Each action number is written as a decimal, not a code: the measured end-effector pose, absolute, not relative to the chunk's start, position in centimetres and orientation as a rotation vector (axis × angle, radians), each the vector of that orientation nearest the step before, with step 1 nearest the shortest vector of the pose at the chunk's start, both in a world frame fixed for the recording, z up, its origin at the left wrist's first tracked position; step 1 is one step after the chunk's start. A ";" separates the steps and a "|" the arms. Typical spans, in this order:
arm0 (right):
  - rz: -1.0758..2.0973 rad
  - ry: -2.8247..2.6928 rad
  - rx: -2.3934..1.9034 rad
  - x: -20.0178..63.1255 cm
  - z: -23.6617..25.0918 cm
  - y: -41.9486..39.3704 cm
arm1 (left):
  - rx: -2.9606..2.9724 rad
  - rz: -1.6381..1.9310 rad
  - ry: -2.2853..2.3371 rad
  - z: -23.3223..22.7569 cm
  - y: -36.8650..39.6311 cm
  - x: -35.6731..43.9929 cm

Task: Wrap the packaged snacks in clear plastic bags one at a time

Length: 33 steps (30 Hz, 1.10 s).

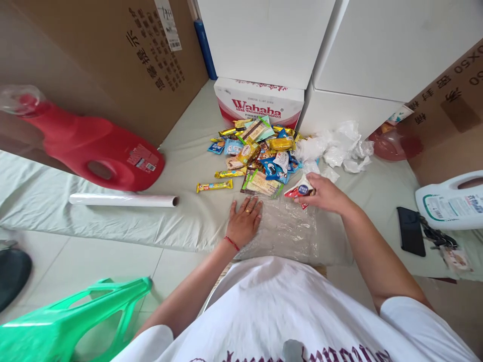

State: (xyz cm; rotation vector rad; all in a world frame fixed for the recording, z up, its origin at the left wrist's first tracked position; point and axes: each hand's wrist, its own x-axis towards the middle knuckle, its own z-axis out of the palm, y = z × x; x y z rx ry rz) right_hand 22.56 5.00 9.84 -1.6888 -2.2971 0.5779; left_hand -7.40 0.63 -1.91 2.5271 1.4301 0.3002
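Note:
My left hand (pixel 245 221) lies flat with fingers spread at the left edge of a clear plastic sheet (pixel 285 229), touching it. Between the thumb and fingers of my right hand (pixel 322 193) is a red and white snack packet (pixel 299 189) with a dark blue round mark, held just above the sheet's far right corner. Beyond both hands spreads a pile of wrapped snacks (pixel 260 151) in yellow, blue, green and brown. A yellow snack stick (pixel 214 186) lies apart to the left of the pile. Crumpled white plastic (pixel 341 146) sits behind my right hand.
A Wahaha carton (pixel 260 104) and white boxes (pixel 264 40) stand at the back. On the left are a red jug (pixel 101 146), a white roll (pixel 123 200) and a green stool (pixel 86 306). A phone (pixel 410 231) and white bottle (pixel 453 203) lie right.

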 end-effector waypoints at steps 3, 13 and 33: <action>0.320 -2.265 -1.824 18.1 8.2 0.8 | 2.509 0.316 1.436 -1.8 0.7 -7.2; 0.247 -2.403 -1.742 15.0 0.9 -6.2 | 2.487 0.336 1.417 -2.3 1.0 -7.7; 0.493 -2.129 -1.505 19.2 1.7 -10.5 | 2.431 0.835 1.285 -1.7 -1.4 -12.6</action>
